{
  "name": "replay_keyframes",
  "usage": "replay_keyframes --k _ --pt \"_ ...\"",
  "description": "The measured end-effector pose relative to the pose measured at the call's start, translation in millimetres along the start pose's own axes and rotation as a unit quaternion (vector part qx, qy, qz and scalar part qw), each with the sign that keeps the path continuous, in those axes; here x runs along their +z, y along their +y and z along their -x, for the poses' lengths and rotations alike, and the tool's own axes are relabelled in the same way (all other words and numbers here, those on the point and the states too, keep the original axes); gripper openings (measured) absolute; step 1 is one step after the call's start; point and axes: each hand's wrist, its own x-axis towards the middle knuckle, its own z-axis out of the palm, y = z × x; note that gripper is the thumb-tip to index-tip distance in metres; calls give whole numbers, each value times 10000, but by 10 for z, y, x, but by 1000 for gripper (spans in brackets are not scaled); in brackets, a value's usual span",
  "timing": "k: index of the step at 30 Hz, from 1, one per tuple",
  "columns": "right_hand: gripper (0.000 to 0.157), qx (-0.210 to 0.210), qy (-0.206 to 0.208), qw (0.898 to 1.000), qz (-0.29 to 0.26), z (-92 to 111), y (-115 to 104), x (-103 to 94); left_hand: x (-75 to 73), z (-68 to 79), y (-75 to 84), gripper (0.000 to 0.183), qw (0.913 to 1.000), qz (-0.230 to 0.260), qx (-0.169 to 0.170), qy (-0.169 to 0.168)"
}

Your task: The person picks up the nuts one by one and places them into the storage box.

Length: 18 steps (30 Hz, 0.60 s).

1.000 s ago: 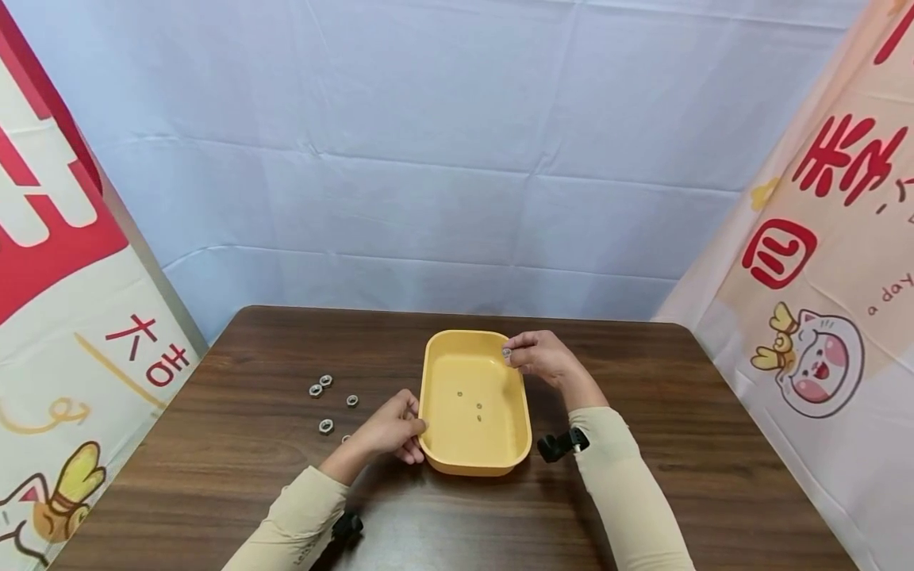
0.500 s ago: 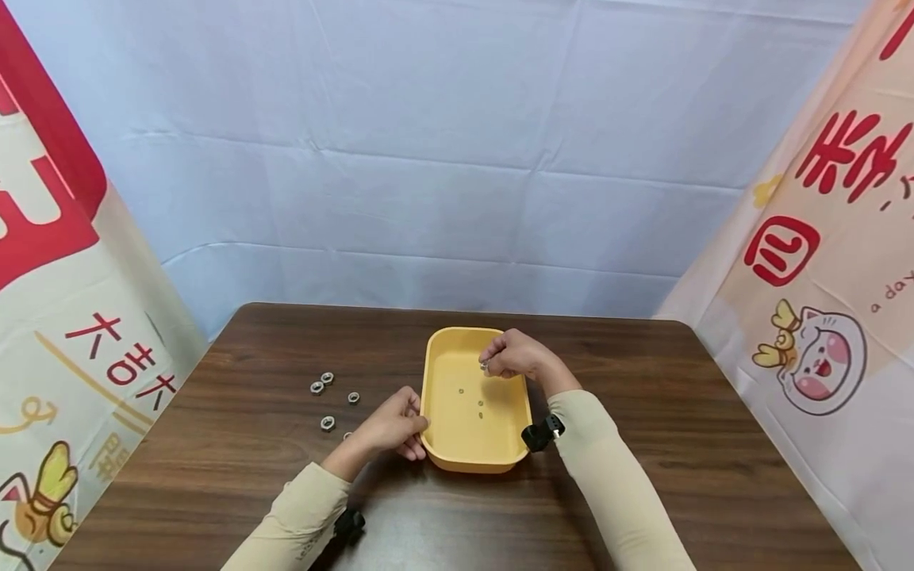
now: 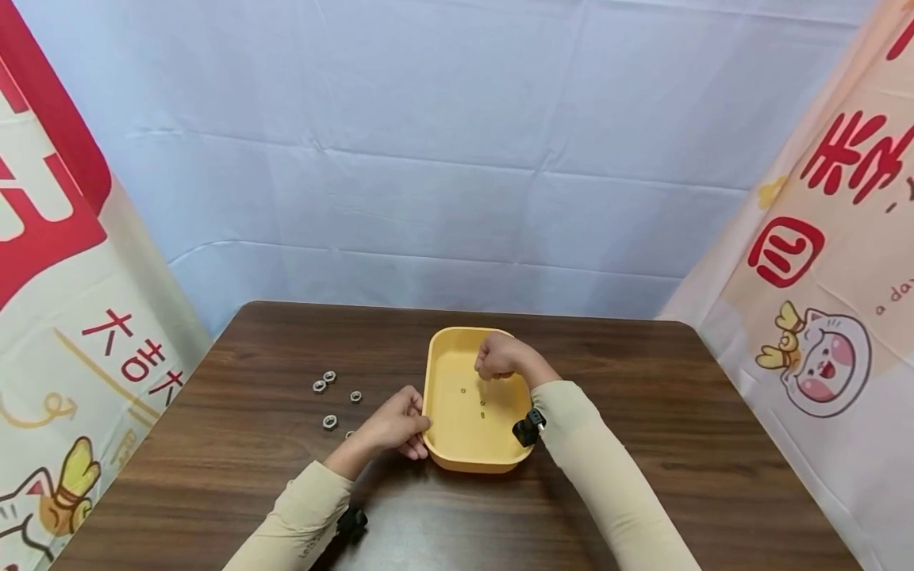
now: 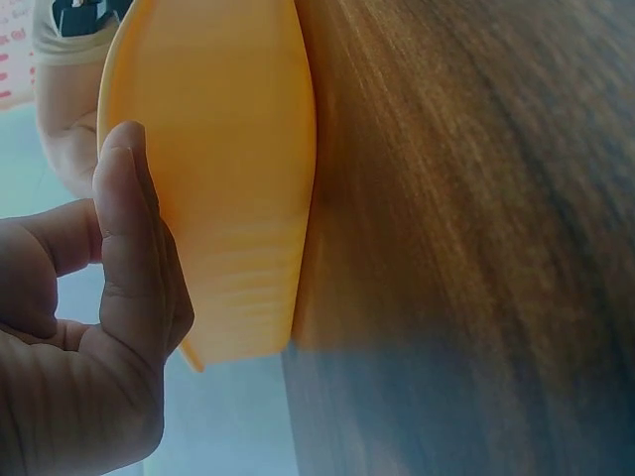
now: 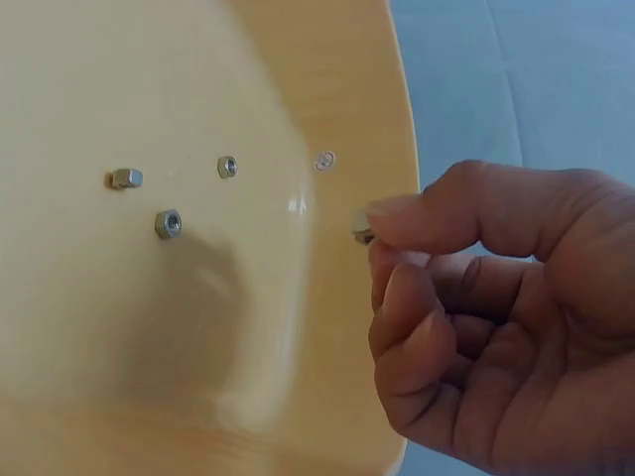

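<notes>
A yellow plastic tray (image 3: pixel 467 432) stands on the table, its left rim pinched by my left hand (image 3: pixel 394 424). In the left wrist view, the fingers (image 4: pixel 134 258) lie along the tray's outer wall. My right hand (image 3: pixel 502 357) hangs over the far right part of the tray. Between its thumb and forefinger it pinches a metal nut (image 5: pixel 363 230), mostly covered by the fingertips. Three small hex nuts lie apart on the tray floor, among them one nut (image 5: pixel 169 223) nearest the hand's shadow.
Left of the tray, several larger hex nuts lie on the dark wooden table (image 3: pixel 678 444), such as one nut (image 3: pixel 330 422); another is partly hidden by the left hand. A pale cloth (image 3: pixel 428 159) hangs behind the table, with printed cloths at both sides.
My right hand has moved left from the tray's right rim to over its inside, keeping the nut in its fingers. My left hand has stayed on the rim.
</notes>
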Motion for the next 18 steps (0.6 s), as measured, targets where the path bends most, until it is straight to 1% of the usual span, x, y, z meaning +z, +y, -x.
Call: replay_keyframes --k 3,5,8,11,14,18 --pt "39 -101 -60 9990 437 -24 -22 24 8 -6 7 21 10000 -37 12 -20" --pt "40 -75 -51 9971 749 -38 -45 48 12 -4 13 22 10000 -56 32 -14" --pt "43 86 -19 9928 1197 -53 -78 88 16 -8 7 22 10000 -66 49 -8" --pt "45 190 -11 9883 1510 -65 -92 122 18 -6 1 22 10000 -40 33 -11" --pt "46 257 43 9848 1718 -72 -86 138 17 -7 -12 22 10000 -15 8 -18" --pt "47 475 182 9829 1770 -75 -69 131 15 -7 -15 22 10000 -19 -21 -9"
